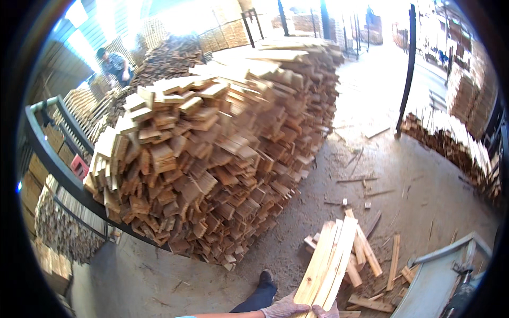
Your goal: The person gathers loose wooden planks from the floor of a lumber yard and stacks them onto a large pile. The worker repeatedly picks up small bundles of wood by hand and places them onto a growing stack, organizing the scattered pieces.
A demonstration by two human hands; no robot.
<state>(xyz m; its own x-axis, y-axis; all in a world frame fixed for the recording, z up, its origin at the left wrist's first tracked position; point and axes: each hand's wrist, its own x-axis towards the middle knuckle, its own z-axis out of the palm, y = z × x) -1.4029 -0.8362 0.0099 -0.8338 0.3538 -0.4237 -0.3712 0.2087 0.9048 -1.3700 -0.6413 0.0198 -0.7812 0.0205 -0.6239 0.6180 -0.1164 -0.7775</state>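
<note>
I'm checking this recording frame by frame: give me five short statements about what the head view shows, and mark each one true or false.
1. The left hand and right hand are both on the held boards. True.
2. A co-worker is visible beyond the large board stack. True.
3. The large board stack is right of the held boards in the picture. False: it is to their left.
4. No loose wood lies on the floor. False: loose wood pieces are scattered there.
5. A dark shoe shows near the lower edge, left of the held boards. True.
</note>
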